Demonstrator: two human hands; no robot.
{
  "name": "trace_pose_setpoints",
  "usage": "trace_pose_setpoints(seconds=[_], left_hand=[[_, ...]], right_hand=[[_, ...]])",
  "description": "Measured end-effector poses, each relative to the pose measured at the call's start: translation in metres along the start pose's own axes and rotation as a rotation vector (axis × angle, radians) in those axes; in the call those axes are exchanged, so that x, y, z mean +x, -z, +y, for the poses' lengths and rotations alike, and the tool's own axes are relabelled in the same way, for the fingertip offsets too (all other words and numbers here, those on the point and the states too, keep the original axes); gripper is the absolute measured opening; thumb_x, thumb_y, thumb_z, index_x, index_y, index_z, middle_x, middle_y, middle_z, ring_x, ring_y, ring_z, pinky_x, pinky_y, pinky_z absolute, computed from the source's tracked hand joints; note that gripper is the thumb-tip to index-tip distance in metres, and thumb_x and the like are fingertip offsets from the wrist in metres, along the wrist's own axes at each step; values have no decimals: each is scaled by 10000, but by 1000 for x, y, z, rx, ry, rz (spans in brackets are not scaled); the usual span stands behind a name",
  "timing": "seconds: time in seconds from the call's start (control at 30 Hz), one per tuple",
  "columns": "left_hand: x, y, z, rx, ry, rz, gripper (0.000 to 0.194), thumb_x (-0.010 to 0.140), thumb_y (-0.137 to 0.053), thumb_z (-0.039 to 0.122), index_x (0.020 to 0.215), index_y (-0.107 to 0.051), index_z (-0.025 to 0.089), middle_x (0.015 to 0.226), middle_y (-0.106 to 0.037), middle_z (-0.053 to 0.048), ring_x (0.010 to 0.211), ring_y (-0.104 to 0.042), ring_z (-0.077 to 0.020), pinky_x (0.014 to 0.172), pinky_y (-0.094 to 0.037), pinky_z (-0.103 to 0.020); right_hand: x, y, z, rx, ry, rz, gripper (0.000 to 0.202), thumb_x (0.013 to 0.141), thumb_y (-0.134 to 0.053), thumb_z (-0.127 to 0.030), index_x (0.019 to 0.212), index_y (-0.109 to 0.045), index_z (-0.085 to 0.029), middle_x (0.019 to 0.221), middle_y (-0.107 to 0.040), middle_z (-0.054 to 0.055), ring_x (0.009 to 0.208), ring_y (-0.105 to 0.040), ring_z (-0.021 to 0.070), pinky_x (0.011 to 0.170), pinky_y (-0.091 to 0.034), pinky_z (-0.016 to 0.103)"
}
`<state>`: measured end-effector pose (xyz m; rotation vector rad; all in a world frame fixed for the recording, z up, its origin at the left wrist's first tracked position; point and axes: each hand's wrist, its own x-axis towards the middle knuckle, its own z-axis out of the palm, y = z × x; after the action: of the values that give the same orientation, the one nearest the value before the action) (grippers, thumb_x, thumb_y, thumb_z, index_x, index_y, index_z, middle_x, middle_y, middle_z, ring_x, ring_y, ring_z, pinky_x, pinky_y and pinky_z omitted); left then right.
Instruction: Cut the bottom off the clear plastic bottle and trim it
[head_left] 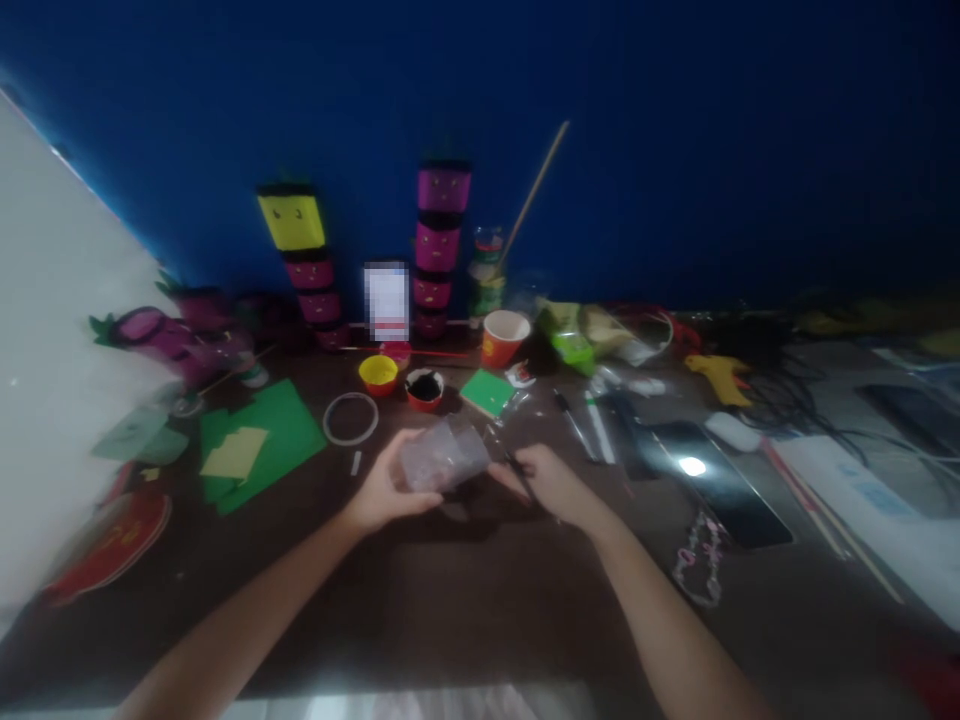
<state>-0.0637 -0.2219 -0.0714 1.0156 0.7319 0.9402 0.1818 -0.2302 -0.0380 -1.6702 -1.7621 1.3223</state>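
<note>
My left hand (386, 490) is wrapped round the side of a clear plastic cup (444, 455), which lies tilted above the table, its open end to the right. Close beside that cup, my right hand (551, 485) grips a dark slender tool (519, 474). Blur hides the tool's exact kind, and I cannot tell whether it touches the cup. A clear plastic ring (351, 419) lies on the table beyond my left hand. Behind the cup are a small yellow cup (378, 375), a small cup with black contents (425, 388) and a green square pad (487, 393).
Purple stacked figures (437, 247) and a yellow-topped one (292, 222) stand along the blue wall. Green sheets (270, 450) lie left. To the right are a paper cup (504, 338), pens (600, 428), a phone (720, 485), a bead bracelet (699, 570) and a yellow glue gun (718, 379).
</note>
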Motion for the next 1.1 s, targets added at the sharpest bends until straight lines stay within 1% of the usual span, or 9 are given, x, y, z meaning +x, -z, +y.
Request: trace_pose_setpoints(seconds=[0.13,0.27,0.43,0.6,0.7,0.8,0.9,1.0,1.1], left_hand=[[0,2,0,32,-37,7,720,542,-813,145,1164,-466,243,1064,-618,-52,919,-629,-197,805,-506,-286],[1,2,1,64,-59,46,735,551,-810,154,1189,-459,252,1131,-589,-54,993,-598,-202,850,-490,-288],[0,-6,6,78,-46,-22,733,547,-813,163,1183,-459,242,1142,-588,-73,1014,-593,-220,869,-490,-333],[0,-10,7,140,-75,-17,738,521,-828,195,1167,-471,207,1100,-603,-95,993,-602,-234,846,-497,-342],[0,-10,4,153,-78,-31,746,521,-828,195,1172,-464,199,1079,-609,-97,982,-605,-233,837,-497,-343],[-1,-10,4,167,-84,-31,742,521,-826,183,1169,-466,188,1062,-614,-100,973,-608,-233,833,-492,-333],[-1,-11,6,169,-76,-6,708,526,-822,179,1147,-484,189,1045,-622,-96,964,-609,-234,824,-493,-325],[0,-11,9,158,-83,18,681,516,-826,179,1116,-505,194,1073,-618,-93,976,-603,-236,832,-490,-330],[1,-11,11,162,-95,31,677,508,-830,180,1106,-514,193,1034,-629,-80,949,-611,-226,836,-487,-332]], right_hand=[[-3,5,0,8,3,-44,494,708,-543,-614,517,-440,-170,456,-422,-38,438,-361,74,427,-238,207],[-5,4,-1,-57,16,-74,501,693,-550,-624,520,-445,-166,471,-394,-47,456,-336,69,434,-216,208],[-4,-3,-4,-89,33,-102,492,715,-535,-615,541,-448,-164,493,-384,-49,473,-324,69,439,-203,209],[-3,-6,-5,-99,-2,-115,481,707,-566,-590,527,-434,-163,463,-376,-50,455,-314,65,428,-192,205],[-2,-8,-5,-102,12,-135,471,705,-578,-572,521,-439,-161,459,-388,-48,457,-331,68,430,-203,203],[-1,-11,-5,-111,14,-129,473,698,-580,-573,513,-441,-161,450,-398,-44,456,-343,73,434,-219,206],[0,-11,-8,-116,4,-116,484,686,-577,-589,505,-435,-164,445,-403,-40,455,-356,80,431,-225,211],[-1,-11,-10,-107,11,-105,500,686,-560,-609,496,-431,-165,431,-389,-41,449,-362,84,430,-233,213],[0,-12,-11,-110,8,-78,520,677,-553,-630,481,-430,-165,417,-370,-42,440,-367,85,430,-241,214]])
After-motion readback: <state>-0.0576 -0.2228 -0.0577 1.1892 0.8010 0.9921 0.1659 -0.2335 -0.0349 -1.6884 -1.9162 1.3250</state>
